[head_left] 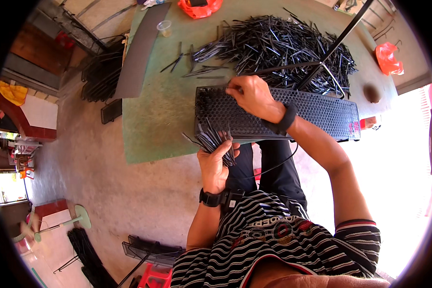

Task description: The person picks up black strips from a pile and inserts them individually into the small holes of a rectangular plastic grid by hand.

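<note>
Striped cloth covers your torso nearest the view, and beyond it your left hand point(214, 166) closes round a loose bundle of black strips point(210, 140), ends fanned out. You hold it low beside the near left corner of the black perforated panel point(302, 111), probably so single strips are easy to draw from it. That panel lies lengthwise along the near edge of the green counter point(153, 129), presumably to keep its whole face within your reach. Your right hand point(256, 97) bends over its far left end, fingers curled in; you cannot tell from here whether they pinch a strip. Just past the panel, a large heap of strips point(278, 48) spreads across the counter, likely left there as a handy supply. Farther off stand a clear cup point(164, 30) and a red bag point(201, 10).
</note>
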A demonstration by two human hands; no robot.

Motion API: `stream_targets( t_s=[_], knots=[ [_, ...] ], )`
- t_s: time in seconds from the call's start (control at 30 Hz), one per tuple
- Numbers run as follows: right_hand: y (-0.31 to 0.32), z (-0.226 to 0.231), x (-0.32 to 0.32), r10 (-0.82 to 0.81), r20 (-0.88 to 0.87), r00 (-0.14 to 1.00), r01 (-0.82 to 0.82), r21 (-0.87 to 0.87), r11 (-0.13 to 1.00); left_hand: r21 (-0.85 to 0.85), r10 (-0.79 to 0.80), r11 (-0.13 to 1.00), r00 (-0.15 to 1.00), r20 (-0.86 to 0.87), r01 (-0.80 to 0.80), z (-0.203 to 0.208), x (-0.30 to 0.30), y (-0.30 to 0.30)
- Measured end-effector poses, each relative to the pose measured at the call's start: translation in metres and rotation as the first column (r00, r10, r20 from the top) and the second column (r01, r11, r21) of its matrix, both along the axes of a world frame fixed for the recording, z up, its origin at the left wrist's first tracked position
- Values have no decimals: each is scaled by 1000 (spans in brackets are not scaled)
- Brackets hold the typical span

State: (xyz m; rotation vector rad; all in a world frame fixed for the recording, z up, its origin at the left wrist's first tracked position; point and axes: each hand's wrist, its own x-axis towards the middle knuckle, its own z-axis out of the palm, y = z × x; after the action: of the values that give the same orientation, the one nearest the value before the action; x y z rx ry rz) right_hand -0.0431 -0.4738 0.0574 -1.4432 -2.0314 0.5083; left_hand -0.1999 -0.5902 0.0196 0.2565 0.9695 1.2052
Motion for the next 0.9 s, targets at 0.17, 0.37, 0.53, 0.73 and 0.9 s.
stream_targets(
  t_s=[0.17,0.37,0.53,0.73,0.9],
  knots=[
    [-44,14,-3,31,-300,953,-200,-550,811,-2,-15,1000,1000,-27,15,-4,2,1],
    [-30,19,12,-175,-537,825,50,-239,970,-6,-33,999,999,-29,33,0,6,-2],
    [-13,6,13,-97,-452,887,152,87,985,16,-30,999,1000,-9,30,-6,4,-2],
    [-4,-12,11,-38,-374,927,96,138,986,19,-24,1000,999,-26,24,-7,2,-2],
    [1,-15,13,18,-22,1000,-10,311,950,7,13,1000,1000,0,-13,-3,3,-2]
  ],
)
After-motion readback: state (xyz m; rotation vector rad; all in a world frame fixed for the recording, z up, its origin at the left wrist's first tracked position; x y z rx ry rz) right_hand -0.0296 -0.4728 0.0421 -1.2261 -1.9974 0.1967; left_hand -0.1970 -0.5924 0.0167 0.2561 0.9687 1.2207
